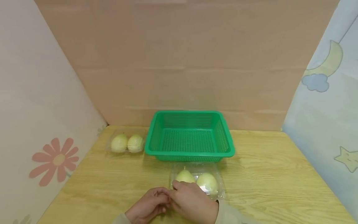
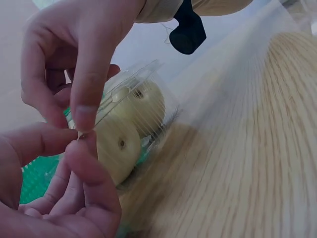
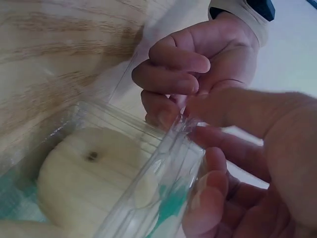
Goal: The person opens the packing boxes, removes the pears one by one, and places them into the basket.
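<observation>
Clear box (image 1: 199, 168), thin ridged plastic: near middle of the bench (image 1: 279, 171), just before the green basket; contains two pears (image 1: 207, 183), rounded, pale yellow-green, smooth. Left hand (image 1: 149, 206) and right hand (image 1: 194, 202): fingers of both pinching the box's near left corner, probably because the thin rim offers purchase there. Green basket (image 1: 190, 154): rectangular, perforated plastic, nothing seen inside, upright against the backdrop's foot, its open top presumably left within reach. Second box (image 1: 142, 134): transparent, left of basket, holding paired pears (image 1: 119, 143) side by side. Bench: wood-grained. Backdrop (image 1: 184, 62): brown, creased, paper-like.
</observation>
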`<state>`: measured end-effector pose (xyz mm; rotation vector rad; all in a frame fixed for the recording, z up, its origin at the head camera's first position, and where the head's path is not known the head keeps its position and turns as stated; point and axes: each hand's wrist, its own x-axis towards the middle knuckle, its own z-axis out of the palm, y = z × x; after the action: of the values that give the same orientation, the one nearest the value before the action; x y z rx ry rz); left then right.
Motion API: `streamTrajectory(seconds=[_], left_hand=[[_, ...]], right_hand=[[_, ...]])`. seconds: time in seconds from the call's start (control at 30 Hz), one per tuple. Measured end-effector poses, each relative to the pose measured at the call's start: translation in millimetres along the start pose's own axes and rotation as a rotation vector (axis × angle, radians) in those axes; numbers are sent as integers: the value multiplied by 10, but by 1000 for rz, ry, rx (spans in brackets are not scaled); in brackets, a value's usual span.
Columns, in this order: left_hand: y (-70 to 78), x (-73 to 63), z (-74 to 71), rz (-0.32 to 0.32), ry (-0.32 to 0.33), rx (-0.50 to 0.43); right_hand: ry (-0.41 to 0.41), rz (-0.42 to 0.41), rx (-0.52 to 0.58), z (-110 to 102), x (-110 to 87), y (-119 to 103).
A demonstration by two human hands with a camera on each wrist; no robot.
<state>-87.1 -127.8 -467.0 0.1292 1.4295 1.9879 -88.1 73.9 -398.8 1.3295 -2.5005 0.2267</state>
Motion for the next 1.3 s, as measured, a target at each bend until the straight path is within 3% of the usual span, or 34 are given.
streamTrajectory(seconds=[0.2,0.43,0.73,0.93,1.13,1.3], left_hand=[[32,10,54,18,58,21],[37,4,77,7,60,0],[28,10,94,13,52,0],[54,-11,76,-5,59,22],[67,-3,81,-15,107,81],[65,12,62,29,145,153]], right_hand=[[-59,5,31,-1,21,16],[-50,-47,82,17,21,23],[78,-80,84,36,55,32],[147,3,-8,24,-12,41],[133,144,32,-11,-234,228],[119,245,-15,-84,-448,427]])
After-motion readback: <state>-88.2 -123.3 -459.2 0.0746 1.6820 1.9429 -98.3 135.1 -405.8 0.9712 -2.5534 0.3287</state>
